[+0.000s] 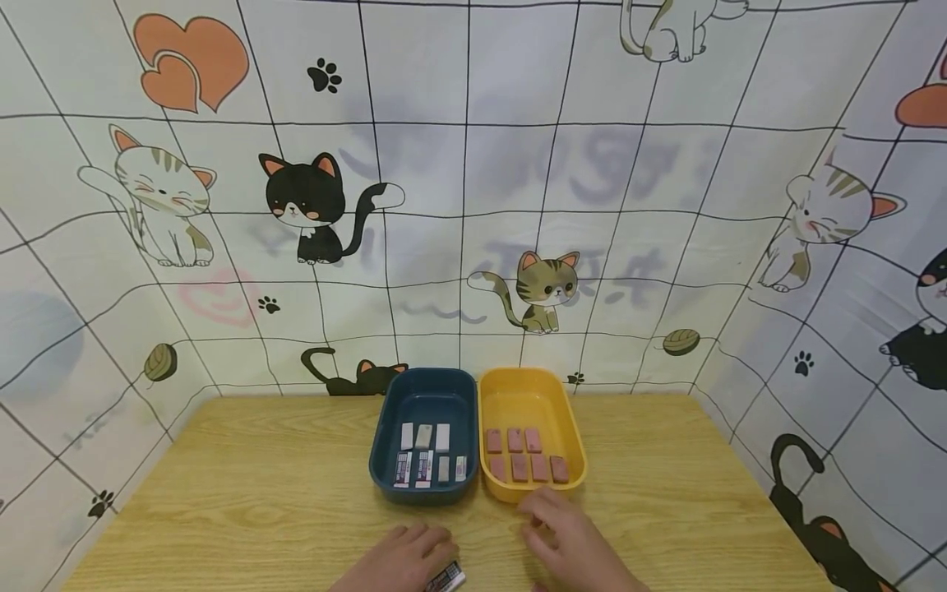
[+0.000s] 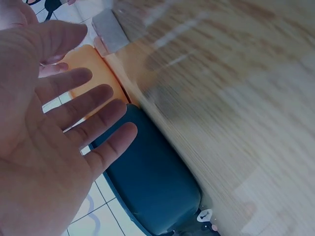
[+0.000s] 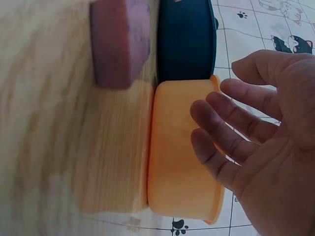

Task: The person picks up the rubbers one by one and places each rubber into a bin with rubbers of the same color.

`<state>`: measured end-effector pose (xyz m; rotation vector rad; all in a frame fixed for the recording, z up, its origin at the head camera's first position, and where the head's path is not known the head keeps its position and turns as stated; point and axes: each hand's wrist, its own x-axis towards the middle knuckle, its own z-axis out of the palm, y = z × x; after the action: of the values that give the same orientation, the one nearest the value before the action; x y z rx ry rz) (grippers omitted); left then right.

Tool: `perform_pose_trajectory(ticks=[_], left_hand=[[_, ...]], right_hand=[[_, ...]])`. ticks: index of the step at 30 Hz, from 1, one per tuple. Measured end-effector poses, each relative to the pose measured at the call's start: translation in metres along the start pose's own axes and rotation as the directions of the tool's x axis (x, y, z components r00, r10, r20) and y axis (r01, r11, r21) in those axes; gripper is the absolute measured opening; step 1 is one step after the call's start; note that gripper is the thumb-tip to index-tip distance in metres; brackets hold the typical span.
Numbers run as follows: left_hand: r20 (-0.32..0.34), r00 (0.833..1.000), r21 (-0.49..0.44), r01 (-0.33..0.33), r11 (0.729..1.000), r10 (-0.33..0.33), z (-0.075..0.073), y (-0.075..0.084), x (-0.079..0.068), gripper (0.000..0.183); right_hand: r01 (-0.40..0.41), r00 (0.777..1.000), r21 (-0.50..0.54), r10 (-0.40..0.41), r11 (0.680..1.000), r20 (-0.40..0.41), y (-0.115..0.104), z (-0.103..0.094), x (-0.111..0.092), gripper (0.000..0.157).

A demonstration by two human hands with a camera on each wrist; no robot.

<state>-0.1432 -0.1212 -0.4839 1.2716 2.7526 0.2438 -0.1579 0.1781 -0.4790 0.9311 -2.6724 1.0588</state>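
My left hand (image 1: 407, 561) hovers low over the front of the table, its fingers loosely bent with nothing in them. Just beside it lies a white eraser (image 1: 446, 578) in a dark printed sleeve; its pale side (image 2: 110, 32) shows in the left wrist view. My right hand (image 1: 573, 538) is in front of the yellow tray (image 1: 543, 395), fingers spread and slightly curved, holding nothing. A pink eraser (image 3: 115, 44) stands on the table in the right wrist view; in the head view only a sliver of pink shows near the right hand at the bottom edge.
Left of the yellow tray, side by side with it, is a dark blue tray (image 1: 429, 395) with several white erasers (image 1: 424, 436) in two rows. Several pink erasers (image 1: 519, 468) lie in two rows in the yellow one. Behind the wooden table (image 1: 259, 477) hangs a cat-patterned cloth (image 1: 422, 164).
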Motion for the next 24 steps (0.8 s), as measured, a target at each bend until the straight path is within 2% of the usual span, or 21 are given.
perform_pose_trajectory(ticks=[5, 8, 11, 14, 17, 24], left_hand=[[0.002, 0.999, -0.01, -0.048, 0.999, 0.048, 0.0021, -0.0014, -0.0003, 0.054], [0.017, 0.998, -0.009, -0.058, 0.998, 0.058, 0.0043, -0.003, 0.0006, 0.052], [0.04, 0.997, -0.008, -0.065, 0.998, 0.066, 0.0055, -0.0038, 0.0011, 0.047], [0.041, 0.996, -0.003, -0.083, 0.997, 0.083, 0.0071, -0.0037, 0.0012, 0.044], [0.046, 0.995, 0.003, -0.093, 0.996, 0.093, 0.0074, -0.0032, 0.0015, 0.043], [0.068, 0.991, 0.014, -0.119, 0.993, 0.118, 0.0054, -0.0037, 0.0028, 0.044]], right_hand=[[-0.099, 0.987, 0.094, 0.086, 0.991, 0.134, 0.0001, 0.0016, 0.0012, 0.01], [-0.182, 0.969, 0.143, 0.152, 0.973, 0.195, -0.0018, 0.0026, 0.0023, 0.013], [-0.24, 0.951, 0.171, 0.196, 0.955, 0.24, -0.0034, 0.0031, 0.003, 0.015], [-0.263, 0.941, 0.188, 0.209, 0.946, 0.265, -0.0031, 0.0046, 0.0037, 0.015], [-0.225, 0.952, 0.183, 0.176, 0.957, 0.251, -0.0015, 0.0065, 0.0035, 0.015], [-0.079, 0.983, 0.171, 0.048, 0.982, 0.179, 0.0009, 0.009, 0.0016, 0.012]])
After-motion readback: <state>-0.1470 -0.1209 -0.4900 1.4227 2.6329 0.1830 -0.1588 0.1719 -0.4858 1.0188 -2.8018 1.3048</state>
